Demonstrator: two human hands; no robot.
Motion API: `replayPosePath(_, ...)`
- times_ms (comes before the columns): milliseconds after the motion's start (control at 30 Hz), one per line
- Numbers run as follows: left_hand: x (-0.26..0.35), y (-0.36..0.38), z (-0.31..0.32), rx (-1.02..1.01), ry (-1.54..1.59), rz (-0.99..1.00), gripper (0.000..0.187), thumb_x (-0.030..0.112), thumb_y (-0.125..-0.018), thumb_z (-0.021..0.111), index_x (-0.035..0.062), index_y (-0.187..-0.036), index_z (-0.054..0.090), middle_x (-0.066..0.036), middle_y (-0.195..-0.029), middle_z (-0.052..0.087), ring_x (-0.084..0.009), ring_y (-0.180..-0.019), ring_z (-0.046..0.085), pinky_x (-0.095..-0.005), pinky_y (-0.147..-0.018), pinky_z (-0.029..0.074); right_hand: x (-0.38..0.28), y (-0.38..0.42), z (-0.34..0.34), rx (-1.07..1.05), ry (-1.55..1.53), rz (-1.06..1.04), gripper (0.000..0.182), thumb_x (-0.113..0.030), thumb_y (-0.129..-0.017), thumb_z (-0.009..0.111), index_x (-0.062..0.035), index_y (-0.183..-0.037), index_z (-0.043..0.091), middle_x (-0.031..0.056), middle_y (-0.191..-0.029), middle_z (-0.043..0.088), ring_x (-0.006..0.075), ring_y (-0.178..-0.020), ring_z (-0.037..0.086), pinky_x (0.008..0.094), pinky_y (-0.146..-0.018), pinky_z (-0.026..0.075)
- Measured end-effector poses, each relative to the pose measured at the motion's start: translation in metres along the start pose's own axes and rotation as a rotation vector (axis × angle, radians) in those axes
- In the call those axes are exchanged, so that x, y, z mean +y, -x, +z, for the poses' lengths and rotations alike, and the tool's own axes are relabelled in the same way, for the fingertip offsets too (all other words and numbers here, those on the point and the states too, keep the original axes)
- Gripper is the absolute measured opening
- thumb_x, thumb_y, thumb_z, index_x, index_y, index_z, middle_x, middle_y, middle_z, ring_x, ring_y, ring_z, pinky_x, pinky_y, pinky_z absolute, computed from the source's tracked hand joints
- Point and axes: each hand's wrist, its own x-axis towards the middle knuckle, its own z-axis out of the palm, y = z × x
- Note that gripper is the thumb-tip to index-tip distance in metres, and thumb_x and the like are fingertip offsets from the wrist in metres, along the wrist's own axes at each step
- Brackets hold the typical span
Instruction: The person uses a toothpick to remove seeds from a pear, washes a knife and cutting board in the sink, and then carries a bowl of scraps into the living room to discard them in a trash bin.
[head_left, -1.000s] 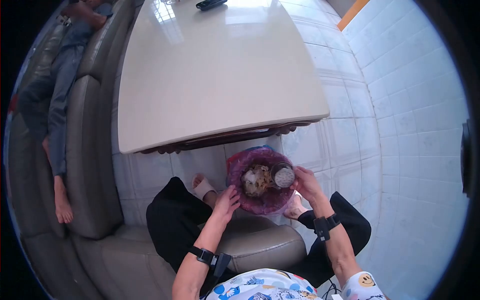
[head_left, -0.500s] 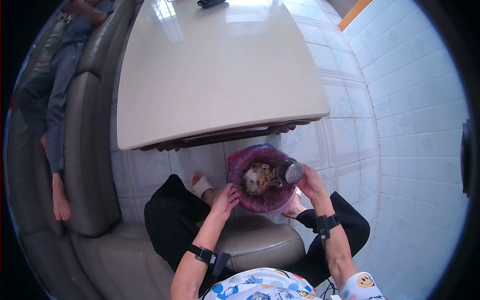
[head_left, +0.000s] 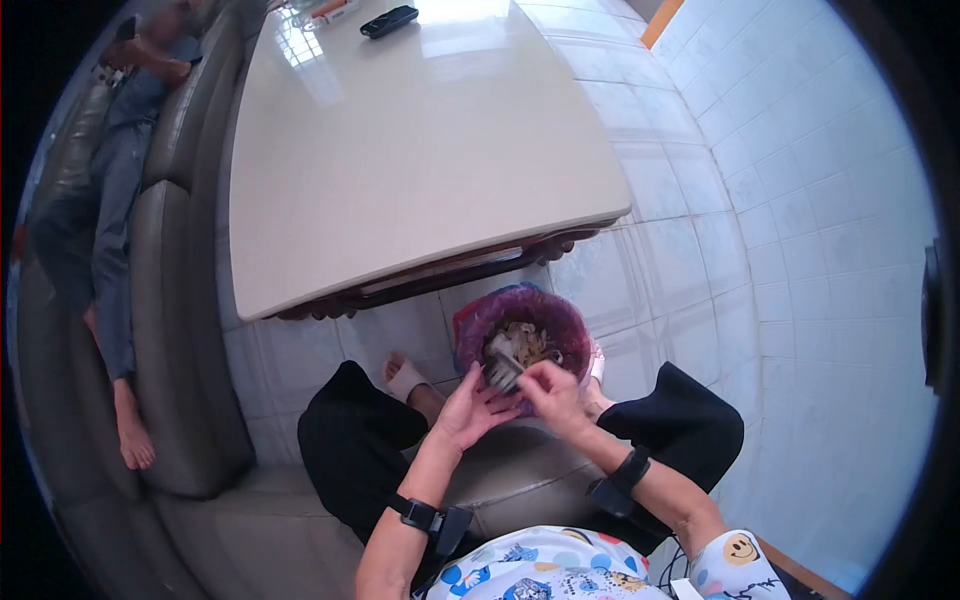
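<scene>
Over the near side of a waste bin lined with a purple-pink plastic bag (head_left: 572, 312), my two hands are close together. My right hand (head_left: 557, 398) is closed, its fingertips pinching a small greyish cylinder (head_left: 503, 371) that tilts towards the left. My left hand (head_left: 474, 412) is open, palm up with fingers spread, just below the cylinder and right beside my right fingertips. Inside the bin lies pale and yellowish-brown refuse (head_left: 530, 342). The bin's near rim is partly hidden behind my hands.
A cream-topped table (head_left: 420, 150) stands ahead, with a dark handheld object (head_left: 389, 21) at its far end. Another person's legs (head_left: 112, 240) stretch along the grey sofa (head_left: 160, 260) on the left. A tiled wall (head_left: 830, 200) rises on the right.
My right hand has moved left from the bin's right rim to its near side, bringing the cylinder along. My left hand has shifted right and turned palm up under it.
</scene>
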Motion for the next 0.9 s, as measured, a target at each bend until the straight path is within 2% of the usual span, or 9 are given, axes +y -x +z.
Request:
replayPosePath(133,-0.003,-0.002,-0.013,-0.057,0.046,0.101,0.044,0.043,-0.098,0.049,0.0116,-0.129,0.050,-0.010,-0.125,0.057,-0.0268,-0.116,0.054,-0.0499,-0.097,0.045,-0.010,0.029,0.016,-0.005,0.255,-0.232,0.011,-0.009,-0.084,0.066,-0.0036,-0.093,0.065,0.0125,-0.086,0.064,0.0246,-0.074,0.064,0.0323,-0.066,0.051)
replayPosePath(200,0.000,0.002,-0.008,-0.054,0.047,0.130,0.041,0.041,-0.099,0.049,0.0108,-0.126,0.052,-0.009,-0.123,0.059,-0.0239,-0.114,0.055,-0.0463,-0.094,0.047,-0.019,0.033,0.014,0.067,0.435,-0.553,0.016,-0.008,-0.080,0.069,-0.0062,-0.096,0.067,0.0113,-0.095,0.061,0.0254,-0.083,0.063,0.0345,-0.070,0.051)
replayPosePath(267,0.005,0.007,-0.002,-0.078,0.003,0.171,0.039,0.039,-0.100,0.046,0.0090,-0.125,0.054,-0.008,-0.122,0.060,-0.0236,-0.115,0.055,-0.0448,-0.098,0.045,-0.025,0.037,0.003,0.037,0.480,-0.530,0.027,-0.008,-0.076,0.070,-0.0098,-0.103,0.066,0.0105,-0.097,0.058,0.0257,-0.087,0.061,0.0363,-0.071,0.051)
replayPosePath(433,0.003,0.013,0.012,-0.135,-0.241,0.227,0.040,0.038,-0.100,0.047,0.0071,-0.125,0.055,-0.007,-0.119,0.062,-0.0210,-0.110,0.058,-0.0409,-0.093,0.049,-0.015,0.032,-0.018,-0.366,0.599,-0.521,0.044,-0.010,-0.078,0.066,-0.0174,-0.120,0.059,0.0090,-0.086,0.060,0.0248,-0.078,0.062,0.0384,-0.067,0.050)
replayPosePath(533,0.000,0.020,0.021,-0.110,-0.343,0.236,0.040,0.038,-0.100,0.047,0.0075,-0.125,0.055,-0.007,-0.117,0.062,-0.0195,-0.106,0.060,-0.0394,-0.089,0.051,-0.015,0.023,-0.030,-0.405,0.973,-0.597,0.045,-0.013,-0.079,0.064,-0.0229,-0.123,0.058,0.0087,-0.082,0.062,0.0231,-0.077,0.064,0.0390,-0.067,0.048)
replayPosePath(600,-0.002,0.022,0.027,-0.067,-0.344,0.219,0.040,0.038,-0.100,0.047,0.0073,-0.124,0.055,-0.007,-0.116,0.062,-0.0195,-0.105,0.060,-0.0393,-0.088,0.052,-0.005,0.017,-0.036,-0.392,1.019,-0.645,0.049,-0.017,-0.081,0.063,-0.0287,-0.127,0.055,0.0086,-0.084,0.061,0.0223,-0.077,0.063,0.0403,-0.067,0.047)
replayPosePath(700,-0.005,0.021,0.033,0.058,-0.361,0.168,0.041,0.042,-0.100,0.046,0.0093,-0.121,0.057,-0.009,-0.113,0.063,-0.0205,-0.100,0.063,-0.0391,-0.082,0.055,0.002,0.008,-0.044,-0.214,1.198,-0.849,0.055,-0.014,-0.080,0.060,-0.0335,-0.131,0.053,0.0037,-0.079,0.053,0.0197,-0.072,0.055,0.0387,-0.066,0.041)
replayPosePath(833,0.003,0.013,0.008,0.056,-0.386,-0.024,0.048,0.052,-0.098,0.041,0.0123,-0.116,0.059,-0.009,-0.109,0.064,-0.0224,-0.096,0.064,-0.0396,-0.075,0.056,0.004,0.008,-0.049,-0.124,1.217,-0.860,0.053,-0.013,-0.080,0.062,-0.0294,-0.130,0.054,0.0037,-0.082,0.054,0.0193,-0.073,0.056,0.0376,-0.067,0.042)
replayPosePath(900,0.002,0.014,0.014,-0.007,-0.369,-0.110,0.051,0.055,-0.097,0.039,0.0129,-0.116,0.060,-0.009,-0.108,0.065,-0.0231,-0.095,0.064,-0.0391,-0.073,0.056,0.012,0.007,-0.051,-0.190,0.866,-1.030,0.045,-0.015,-0.079,0.066,-0.0210,-0.123,0.058,0.0031,-0.082,0.056,0.0185,-0.072,0.057,0.0348,-0.065,0.044)
